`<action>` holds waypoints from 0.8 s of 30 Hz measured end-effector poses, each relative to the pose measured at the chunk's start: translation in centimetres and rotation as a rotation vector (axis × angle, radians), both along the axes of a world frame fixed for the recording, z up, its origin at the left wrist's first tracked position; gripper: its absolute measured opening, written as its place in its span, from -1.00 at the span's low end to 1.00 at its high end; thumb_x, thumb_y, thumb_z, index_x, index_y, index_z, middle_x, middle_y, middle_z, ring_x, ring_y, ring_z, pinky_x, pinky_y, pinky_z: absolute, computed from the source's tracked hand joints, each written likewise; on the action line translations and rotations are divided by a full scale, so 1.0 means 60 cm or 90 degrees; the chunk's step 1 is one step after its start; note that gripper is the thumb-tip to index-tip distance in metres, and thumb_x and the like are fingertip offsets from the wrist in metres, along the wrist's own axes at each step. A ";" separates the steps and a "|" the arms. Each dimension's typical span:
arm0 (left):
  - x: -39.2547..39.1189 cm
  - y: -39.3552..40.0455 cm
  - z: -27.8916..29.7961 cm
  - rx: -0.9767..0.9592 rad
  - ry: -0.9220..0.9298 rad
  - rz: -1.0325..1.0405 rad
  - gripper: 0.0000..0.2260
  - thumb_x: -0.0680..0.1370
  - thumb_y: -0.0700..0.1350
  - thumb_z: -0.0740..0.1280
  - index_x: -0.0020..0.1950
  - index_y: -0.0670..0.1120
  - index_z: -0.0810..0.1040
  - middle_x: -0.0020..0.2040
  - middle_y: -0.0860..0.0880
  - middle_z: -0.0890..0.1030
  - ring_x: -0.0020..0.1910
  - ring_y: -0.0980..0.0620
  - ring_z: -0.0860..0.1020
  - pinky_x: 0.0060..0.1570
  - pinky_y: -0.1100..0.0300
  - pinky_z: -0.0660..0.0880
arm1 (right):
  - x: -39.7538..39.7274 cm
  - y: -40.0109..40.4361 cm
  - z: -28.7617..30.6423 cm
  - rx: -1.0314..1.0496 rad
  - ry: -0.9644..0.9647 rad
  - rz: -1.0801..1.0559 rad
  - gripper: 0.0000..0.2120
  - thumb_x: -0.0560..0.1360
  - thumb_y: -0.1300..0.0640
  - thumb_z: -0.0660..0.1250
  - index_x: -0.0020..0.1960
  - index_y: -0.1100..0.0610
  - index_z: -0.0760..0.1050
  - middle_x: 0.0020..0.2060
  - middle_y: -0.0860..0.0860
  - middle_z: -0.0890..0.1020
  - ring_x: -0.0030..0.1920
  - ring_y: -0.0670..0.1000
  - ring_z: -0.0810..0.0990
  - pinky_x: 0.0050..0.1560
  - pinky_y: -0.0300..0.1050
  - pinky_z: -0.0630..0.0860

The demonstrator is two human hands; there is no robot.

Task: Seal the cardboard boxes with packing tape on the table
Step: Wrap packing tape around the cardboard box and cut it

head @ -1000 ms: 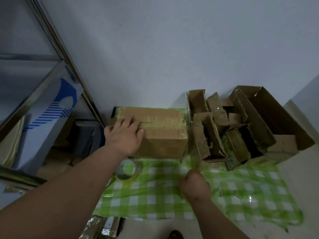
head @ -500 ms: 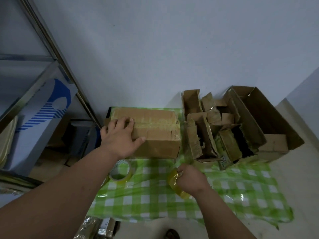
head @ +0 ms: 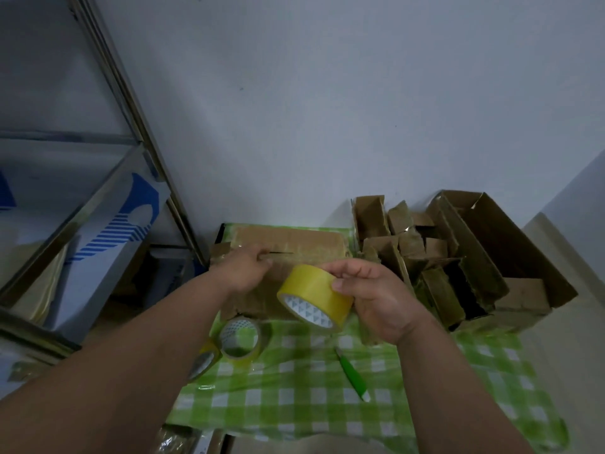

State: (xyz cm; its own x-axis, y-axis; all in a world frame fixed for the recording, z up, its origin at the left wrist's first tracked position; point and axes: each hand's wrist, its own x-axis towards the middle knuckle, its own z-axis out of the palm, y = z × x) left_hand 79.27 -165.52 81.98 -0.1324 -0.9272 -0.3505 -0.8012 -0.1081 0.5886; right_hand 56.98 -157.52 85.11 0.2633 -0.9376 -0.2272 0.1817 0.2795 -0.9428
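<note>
Three tape rolls show: one yellow roll (head: 315, 296) pinched in the right hand (head: 376, 299), two spare rolls (head: 240, 337) on the checked surface (head: 294, 398) at 7 o'clock. The left hand (head: 244, 268), fingers curled, presses the closed cardboard box (head: 291, 245) at 12 o'clock; one green cutter (head: 353, 376) lies at 5 o'clock.

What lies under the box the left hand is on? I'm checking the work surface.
Green checked tablecloth shows beneath the cardboard box; the left hand and tape roll hide its front.
</note>
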 end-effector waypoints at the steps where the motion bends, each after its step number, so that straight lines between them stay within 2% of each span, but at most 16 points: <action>1: 0.003 -0.002 0.001 0.015 0.022 0.004 -0.65 0.67 -0.05 0.18 0.46 -0.04 0.40 0.46 -0.08 0.40 0.39 -0.10 0.40 0.34 0.13 0.35 | 0.008 -0.005 0.004 -0.011 0.005 -0.010 -0.78 0.49 0.41 0.29 0.03 0.22 0.64 -0.15 0.09 0.69 -0.16 0.03 0.62 -0.17 -0.15 0.58; 5: 0.016 -0.004 0.003 0.072 0.115 0.053 -0.73 0.64 0.02 0.21 0.32 0.08 0.53 0.31 -0.03 0.55 0.24 -0.09 0.53 0.27 -0.05 0.48 | 0.040 -0.026 0.019 -0.077 0.012 -0.034 -0.74 0.53 0.42 0.22 0.15 0.27 0.58 -0.05 0.10 0.68 -0.09 -0.05 0.63 -0.07 -0.23 0.55; 10: 0.031 -0.012 0.007 0.065 0.192 0.116 -0.70 0.65 -0.01 0.19 0.34 -0.02 0.53 0.30 -0.08 0.55 0.25 -0.11 0.52 0.32 0.02 0.43 | 0.068 -0.047 0.023 -0.094 0.020 -0.055 -0.73 0.54 0.42 0.22 0.11 0.19 0.60 -0.07 0.02 0.71 -0.06 -0.05 0.63 0.09 -0.02 0.51; 12: 0.039 -0.013 0.007 0.079 0.245 0.160 -0.71 0.65 -0.01 0.19 0.31 -0.05 0.55 0.31 -0.08 0.54 0.28 -0.12 0.50 0.35 0.01 0.40 | 0.072 -0.058 0.022 -0.090 0.024 -0.076 -0.74 0.55 0.42 0.23 0.10 0.18 0.60 -0.07 0.03 0.70 -0.06 -0.06 0.62 0.06 -0.09 0.52; 14: 0.044 -0.015 0.004 0.112 0.324 0.216 -0.67 0.59 0.12 0.26 0.28 0.03 0.58 0.27 -0.07 0.58 0.24 -0.13 0.54 0.32 -0.11 0.43 | 0.074 -0.069 0.021 -0.091 0.023 -0.091 -0.74 0.55 0.41 0.23 0.10 0.17 0.60 -0.05 0.04 0.69 -0.06 -0.06 0.61 -0.01 -0.21 0.53; 16: 0.046 -0.019 0.003 0.113 0.363 0.235 -0.56 0.53 0.26 0.27 0.33 0.10 0.55 0.29 -0.02 0.58 0.25 -0.11 0.54 0.31 -0.15 0.43 | 0.075 -0.081 0.019 -0.093 0.016 -0.098 -0.75 0.56 0.40 0.23 0.11 0.18 0.59 -0.02 0.06 0.68 -0.05 -0.07 0.61 -0.04 -0.26 0.52; 19: 0.046 -0.031 0.003 0.064 0.373 0.221 -0.49 0.44 0.39 0.22 0.32 0.22 0.53 0.33 0.08 0.55 0.30 -0.03 0.51 0.35 -0.12 0.39 | 0.076 -0.100 0.016 -0.092 0.013 -0.092 -0.75 0.56 0.38 0.24 0.10 0.15 0.60 -0.02 0.04 0.69 -0.06 -0.11 0.62 -0.07 -0.30 0.52; 21: 0.043 -0.037 0.011 0.033 0.343 0.199 -0.48 0.41 0.41 0.17 0.27 0.23 0.56 0.31 0.08 0.56 0.29 -0.02 0.51 0.35 -0.11 0.40 | 0.077 -0.112 0.013 -0.087 0.014 -0.089 -0.76 0.56 0.38 0.25 0.11 0.16 0.60 -0.02 0.03 0.69 -0.06 -0.13 0.62 -0.09 -0.32 0.52; 24: 0.029 -0.044 0.033 -0.015 0.269 0.200 -0.63 0.59 0.20 0.18 0.24 0.06 0.61 0.22 -0.02 0.61 0.21 -0.06 0.55 0.29 -0.08 0.45 | 0.077 -0.129 0.009 -0.078 0.006 -0.087 -0.77 0.56 0.37 0.25 0.13 0.19 0.60 -0.05 0.02 0.69 -0.11 -0.13 0.62 -0.12 -0.32 0.53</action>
State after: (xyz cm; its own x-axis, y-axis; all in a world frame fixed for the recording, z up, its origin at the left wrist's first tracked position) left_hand 81.03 -168.15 83.95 0.0282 -0.9516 -0.3060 -0.4244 -0.2886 0.8583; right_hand 61.60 -165.29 85.66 0.1293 -0.9853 -0.1117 0.2006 0.1364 -0.9701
